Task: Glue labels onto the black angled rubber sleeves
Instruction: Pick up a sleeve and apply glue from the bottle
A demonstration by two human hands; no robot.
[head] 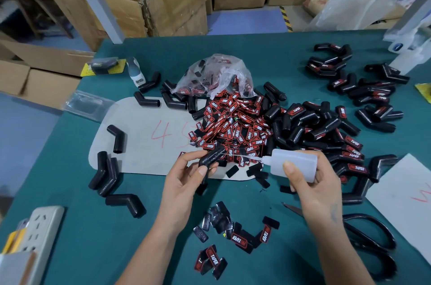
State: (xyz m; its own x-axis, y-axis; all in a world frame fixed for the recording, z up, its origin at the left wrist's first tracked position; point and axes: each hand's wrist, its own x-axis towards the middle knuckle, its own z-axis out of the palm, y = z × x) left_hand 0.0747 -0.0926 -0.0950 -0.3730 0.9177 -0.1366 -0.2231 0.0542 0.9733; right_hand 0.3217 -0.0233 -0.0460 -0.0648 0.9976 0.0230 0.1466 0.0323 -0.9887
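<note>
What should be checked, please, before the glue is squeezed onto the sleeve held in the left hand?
1. Sleeve gripped firmly by the left hand: ok.
2. Glue bottle held in the right hand: ok.
3. Nozzle aimed at the sleeve: ok, the tip points toward it.
4. Nozzle touching the sleeve: cannot tell.
5. Labels within reach: ok, a heap lies just beyond the hands.
6. Scissors clear of the hands: ok, beside the right wrist.

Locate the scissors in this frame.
Head view, lower right: the black-handled scissors lie on the green table, just right of the right hand holding the glue bottle, beside the white sheet.
</note>
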